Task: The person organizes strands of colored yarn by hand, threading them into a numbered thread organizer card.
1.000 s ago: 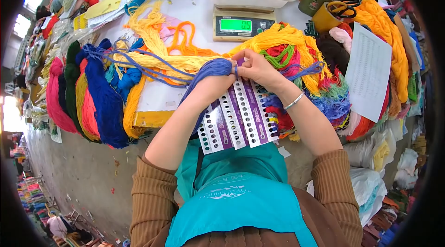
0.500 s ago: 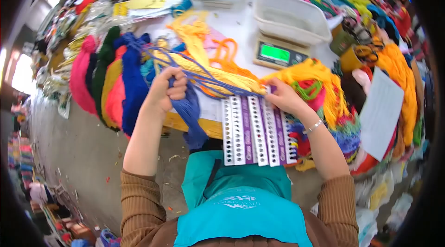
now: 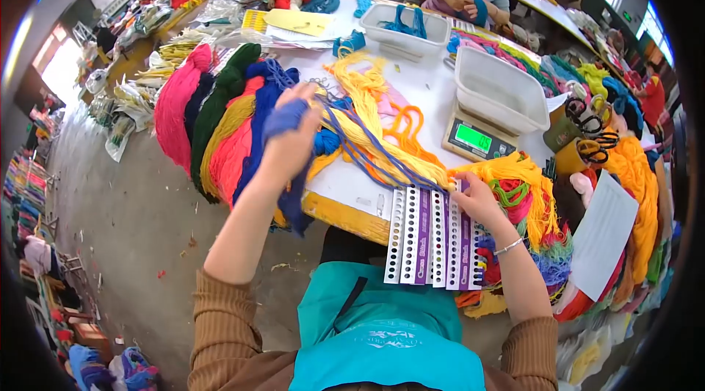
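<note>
My left hand [image 3: 292,134], smeared by motion, is closed on a bundle of blue-violet yarn [image 3: 292,204] that wraps over it and hangs below. More blue strands run from there across pale yellow yarn [image 3: 374,127] to my right hand. Low at the table edge, my right hand [image 3: 481,204] pinches the strands at the top of several white-and-purple punched thread cards [image 3: 418,240]. These cards hang side by side over the edge. Its fingertips partly hide the strand ends. An orange skein [image 3: 404,134] lies behind the yellow yarn.
A digital scale [image 3: 477,138] bears a white plastic tub [image 3: 503,86]. Colored skeins [image 3: 180,101] hang over the left table edge; orange yarn [image 3: 507,171] lies right. Scissors [image 3: 598,147] stand in a container. Across the table, a co-worker's hands [image 3: 470,5] hold blue yarn.
My left hand has moved up and away from me with the blue yarn. My right hand keeps its pinch by the cards. The view has tilted up, bringing in the co-worker.
</note>
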`<move>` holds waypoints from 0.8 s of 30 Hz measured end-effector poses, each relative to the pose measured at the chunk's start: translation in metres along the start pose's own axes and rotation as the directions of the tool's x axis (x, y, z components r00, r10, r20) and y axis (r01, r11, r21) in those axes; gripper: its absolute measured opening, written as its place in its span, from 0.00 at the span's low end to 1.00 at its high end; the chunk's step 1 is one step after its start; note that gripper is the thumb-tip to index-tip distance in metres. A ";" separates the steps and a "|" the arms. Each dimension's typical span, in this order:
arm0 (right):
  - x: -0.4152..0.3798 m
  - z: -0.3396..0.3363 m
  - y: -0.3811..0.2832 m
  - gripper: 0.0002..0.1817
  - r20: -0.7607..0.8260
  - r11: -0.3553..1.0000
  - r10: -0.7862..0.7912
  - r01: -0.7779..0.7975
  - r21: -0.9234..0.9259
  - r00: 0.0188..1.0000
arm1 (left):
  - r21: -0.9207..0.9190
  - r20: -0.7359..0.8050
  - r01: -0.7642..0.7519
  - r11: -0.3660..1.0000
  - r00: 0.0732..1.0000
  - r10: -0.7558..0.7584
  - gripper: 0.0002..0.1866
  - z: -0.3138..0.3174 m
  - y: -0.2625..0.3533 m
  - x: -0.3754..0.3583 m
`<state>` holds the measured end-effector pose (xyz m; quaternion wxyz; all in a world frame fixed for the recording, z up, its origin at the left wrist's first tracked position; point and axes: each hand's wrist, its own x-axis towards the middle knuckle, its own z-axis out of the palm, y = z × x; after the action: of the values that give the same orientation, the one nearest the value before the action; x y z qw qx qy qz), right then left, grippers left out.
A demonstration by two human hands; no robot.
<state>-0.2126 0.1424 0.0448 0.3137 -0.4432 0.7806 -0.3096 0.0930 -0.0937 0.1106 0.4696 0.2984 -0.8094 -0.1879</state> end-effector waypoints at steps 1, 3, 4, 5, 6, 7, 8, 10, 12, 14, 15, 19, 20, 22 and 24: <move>0.000 0.005 -0.004 0.26 -0.063 0.996 -0.066 0.062 -0.061 0.996 | 0.181 0.097 -0.082 0.980 0.993 0.065 0.19 -0.010 0.032 -0.015; -0.011 0.024 -0.050 0.30 -0.058 0.966 -0.258 0.257 -0.025 0.964 | 0.299 0.237 -0.160 0.941 0.967 0.089 0.27 -0.020 0.068 -0.042; -0.022 0.036 -0.079 0.31 -0.059 0.894 -0.435 0.439 0.088 0.898 | 0.309 0.325 -0.165 0.937 0.944 0.059 0.30 -0.027 0.087 -0.055; -0.030 0.051 -0.105 0.32 -0.072 0.773 -0.620 0.624 0.119 0.781 | 0.300 0.381 -0.174 0.938 0.923 0.049 0.31 -0.033 0.101 -0.064; -0.040 0.066 -0.130 0.33 -0.091 0.612 -0.774 0.777 0.148 0.627 | 0.293 0.435 -0.182 0.939 0.899 0.038 0.32 -0.039 0.112 -0.071; -0.058 0.077 -0.154 0.32 -0.035 0.592 -0.780 0.755 0.282 0.624 | 0.228 0.449 -0.116 0.967 0.894 0.001 0.33 -0.047 0.123 -0.074; -0.068 0.092 -0.167 0.27 0.210 0.644 -0.713 0.507 0.573 0.669 | 0.239 0.427 -0.129 0.962 0.904 0.015 0.32 -0.058 0.127 -0.076; -0.068 0.136 -0.169 0.18 0.224 0.544 -0.776 0.446 0.711 0.590 | 0.262 0.352 -0.118 0.958 0.936 0.019 0.30 -0.085 0.129 -0.079; -0.073 0.142 -0.175 0.10 0.633 0.763 -0.552 0.023 0.646 0.543 | 0.312 0.218 -0.061 0.948 0.976 -0.009 0.28 -0.120 0.127 -0.082; -0.070 0.159 -0.165 0.06 0.452 0.664 -0.700 0.269 0.698 0.553 | 0.252 0.068 0.091 0.963 0.991 -0.111 0.26 -0.149 0.104 -0.096; -0.068 0.153 -0.165 0.07 0.484 0.722 -0.659 0.305 0.620 0.576 | 0.256 0.065 0.089 0.963 0.992 -0.109 0.26 -0.157 0.099 -0.107; -0.067 0.123 -0.179 0.07 0.449 0.755 -0.654 0.486 0.441 0.609 | -0.038 0.489 0.481 0.876 0.773 -0.404 0.14 -0.152 0.085 -0.161; -0.070 0.115 -0.187 0.08 0.402 0.719 -0.695 0.560 0.413 0.596 | 0.061 0.738 0.715 0.696 0.437 -0.513 0.11 -0.169 0.088 -0.176; -0.078 0.109 -0.200 0.08 0.434 0.565 -0.791 0.787 0.248 0.431 | -0.073 0.578 0.708 0.702 0.603 -0.549 0.10 -0.160 0.104 -0.174; -0.094 0.110 -0.212 0.09 0.545 0.398 -0.783 0.915 0.068 0.300 | -0.299 0.337 0.634 0.713 0.769 -0.543 0.08 -0.145 0.101 -0.166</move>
<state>0.0154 0.1146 0.1594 0.2273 -0.8887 0.3444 -0.1999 0.2512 0.0885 0.1330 0.3404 0.4173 -0.6629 -0.5202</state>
